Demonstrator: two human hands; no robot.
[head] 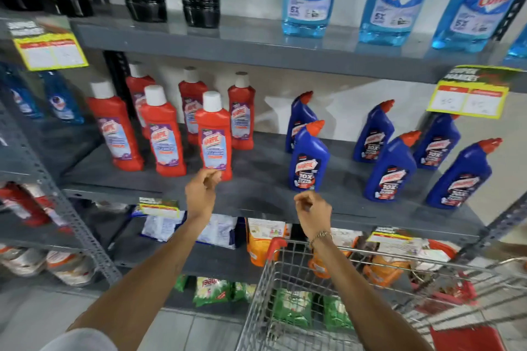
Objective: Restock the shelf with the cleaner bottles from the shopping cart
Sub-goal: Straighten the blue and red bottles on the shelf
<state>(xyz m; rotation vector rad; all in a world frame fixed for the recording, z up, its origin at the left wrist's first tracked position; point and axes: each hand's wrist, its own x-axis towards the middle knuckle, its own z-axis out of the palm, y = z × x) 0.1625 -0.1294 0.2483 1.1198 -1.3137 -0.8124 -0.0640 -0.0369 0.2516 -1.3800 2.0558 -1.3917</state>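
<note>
On the grey middle shelf [258, 179] stand several red cleaner bottles with white caps on the left and several blue angled-neck bottles with red caps on the right. My left hand [202, 194] is loosely curled at the base of the front red bottle [214, 137], its fingertips right by the label, gripping nothing. Just below the front blue bottle [309, 158], my right hand [313, 212] is curled the same way, apart from the bottle and holding nothing. The wire shopping cart [266, 288] is under my right forearm.
The top shelf [228, 37] holds green-and-black bottles and light blue Colin bottles. Yellow price tags [467, 101] hang from the shelf edges. Lower shelves carry white, orange and green pouches. A slotted grey upright [85, 239] stands at the left.
</note>
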